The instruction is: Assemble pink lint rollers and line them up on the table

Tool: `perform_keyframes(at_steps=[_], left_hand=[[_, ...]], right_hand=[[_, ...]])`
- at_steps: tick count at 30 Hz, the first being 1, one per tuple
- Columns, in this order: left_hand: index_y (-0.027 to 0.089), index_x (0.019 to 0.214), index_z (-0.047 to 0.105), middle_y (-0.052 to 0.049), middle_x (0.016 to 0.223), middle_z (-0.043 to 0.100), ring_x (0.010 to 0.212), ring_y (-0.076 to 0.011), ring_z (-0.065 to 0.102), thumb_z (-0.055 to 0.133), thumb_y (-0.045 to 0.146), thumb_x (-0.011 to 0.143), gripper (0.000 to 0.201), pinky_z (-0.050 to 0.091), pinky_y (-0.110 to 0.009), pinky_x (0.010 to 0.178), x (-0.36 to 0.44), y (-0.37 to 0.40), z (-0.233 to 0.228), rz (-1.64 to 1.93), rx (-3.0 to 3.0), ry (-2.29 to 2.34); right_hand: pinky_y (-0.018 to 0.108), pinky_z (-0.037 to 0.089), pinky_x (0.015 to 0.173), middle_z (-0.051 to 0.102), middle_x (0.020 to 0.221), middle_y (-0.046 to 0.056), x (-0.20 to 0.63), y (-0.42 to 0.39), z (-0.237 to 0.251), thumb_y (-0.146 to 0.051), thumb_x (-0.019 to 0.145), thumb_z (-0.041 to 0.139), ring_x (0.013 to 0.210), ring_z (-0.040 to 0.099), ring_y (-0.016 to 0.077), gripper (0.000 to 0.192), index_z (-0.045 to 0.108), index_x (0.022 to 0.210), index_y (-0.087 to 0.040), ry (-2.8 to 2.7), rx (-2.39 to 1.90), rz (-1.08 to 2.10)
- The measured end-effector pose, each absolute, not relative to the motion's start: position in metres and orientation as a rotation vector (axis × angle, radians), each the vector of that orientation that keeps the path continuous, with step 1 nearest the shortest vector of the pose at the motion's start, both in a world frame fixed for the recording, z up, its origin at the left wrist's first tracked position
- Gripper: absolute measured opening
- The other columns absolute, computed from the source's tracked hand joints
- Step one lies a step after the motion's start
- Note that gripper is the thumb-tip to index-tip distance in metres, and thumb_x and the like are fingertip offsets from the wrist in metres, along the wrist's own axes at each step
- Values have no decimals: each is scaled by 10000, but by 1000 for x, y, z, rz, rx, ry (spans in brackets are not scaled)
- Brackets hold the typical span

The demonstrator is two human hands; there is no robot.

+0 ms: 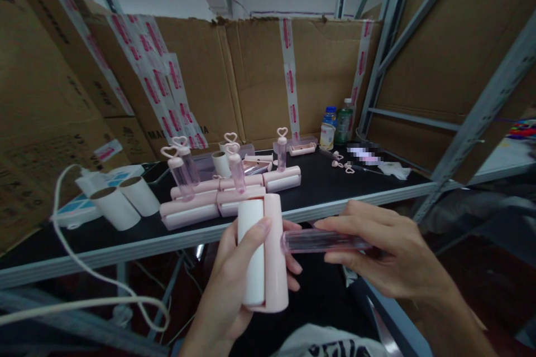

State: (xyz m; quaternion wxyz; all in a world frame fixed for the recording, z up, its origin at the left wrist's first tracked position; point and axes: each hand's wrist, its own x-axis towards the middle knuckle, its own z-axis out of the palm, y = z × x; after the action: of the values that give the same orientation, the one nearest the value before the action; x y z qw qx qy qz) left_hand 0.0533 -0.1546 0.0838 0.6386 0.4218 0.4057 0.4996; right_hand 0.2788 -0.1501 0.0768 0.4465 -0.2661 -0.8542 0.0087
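The left hand [234, 273] wraps the roller [263, 251] below the bench [335, 178] front edge, fingers curled round it. The right hand [389, 251] pinches the clear handle [322, 240]. Both look light, stiff, slippery plastic; best gripped by the casing.

Packing workshop: stacked cartons [50, 83], metal racking [481, 106] (taped boxes).

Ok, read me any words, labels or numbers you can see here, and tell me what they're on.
"MA" and "A": the ends of a print on the back carton, the rest behind tape.
Red tape print: too small.
Left carton print: blurred.
Bottle labels: too small.
Tabletop patch: blurred out.
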Motion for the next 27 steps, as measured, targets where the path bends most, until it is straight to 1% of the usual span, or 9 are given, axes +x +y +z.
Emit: perform_keyframes(at_steps=[3,7,10,12,16,19,21,25,27], left_hand=[[67,1097,718,-109,732,753,541,-195,690,677,531,903,505,603,-277,472,56,-149,78,1095,989,895],[157,1409,586,-177,1287,730,953,-292,772,720,525,885,654,665,-409,786,57,-129,60,1162,1156,1005],[221,1588,407,-170,1589,515,1395,-335,572,724,470,903,794,451,-513,1178,50,-118,47,1343,1595,1153],[278,1604,419,-115,1660,440,1549,-332,377,717,437,919,764,244,-542,1292,44,-118,43,1298,1929,1156],[357,1516,562,-51,1568,571,1507,-357,442,725,447,916,629,275,-536,1278,43,-124,45,875,2055,963],[255,1362,677,-90,1371,707,1296,-323,636,684,418,948,445,442,-434,1159,47,-118,49,847,1866,884],[204,1235,698,-96,1196,760,1138,-282,698,685,400,947,348,503,-371,1048,46,-110,50,919,1706,849],[204,1203,637,-94,1119,782,1092,-251,706,715,370,933,327,500,-329,970,38,-99,50,1013,1408,800],[212,1198,618,-99,1170,779,1139,-253,696,738,340,921,328,484,-332,987,36,-101,51,1021,1330,777]], right_hand=[[253,436,653,659,797,-20,282,-154,79,-296,983,716,697,591,125,177,687,1132,-206,-2085,-704,59],[226,407,588,674,753,-39,290,-149,80,-345,924,777,615,580,99,178,695,989,-201,-2018,-780,262],[218,379,549,649,690,-42,292,-140,79,-408,907,791,580,556,93,245,691,887,-185,-2034,-863,418],[221,373,551,627,666,-41,286,-135,77,-444,907,787,580,543,97,288,691,858,-177,-2052,-903,480],[229,413,591,666,709,-19,271,-125,68,-581,918,733,622,575,117,405,688,867,-182,-2039,-833,604],[257,514,710,737,897,28,280,-99,57,-736,1009,425,784,674,167,593,684,1078,-207,-1984,-891,503],[280,545,827,747,1062,47,302,-68,50,-630,1090,204,934,700,179,615,635,1276,-233,-1863,-1224,190],[470,455,1071,701,1228,199,359,0,29,-386,1063,491,1193,631,313,382,679,1232,-100,-1670,-1640,-65],[515,450,1085,712,1197,164,379,24,16,-329,1029,586,1180,641,305,286,699,1183,-116,-1664,-1778,-110]])
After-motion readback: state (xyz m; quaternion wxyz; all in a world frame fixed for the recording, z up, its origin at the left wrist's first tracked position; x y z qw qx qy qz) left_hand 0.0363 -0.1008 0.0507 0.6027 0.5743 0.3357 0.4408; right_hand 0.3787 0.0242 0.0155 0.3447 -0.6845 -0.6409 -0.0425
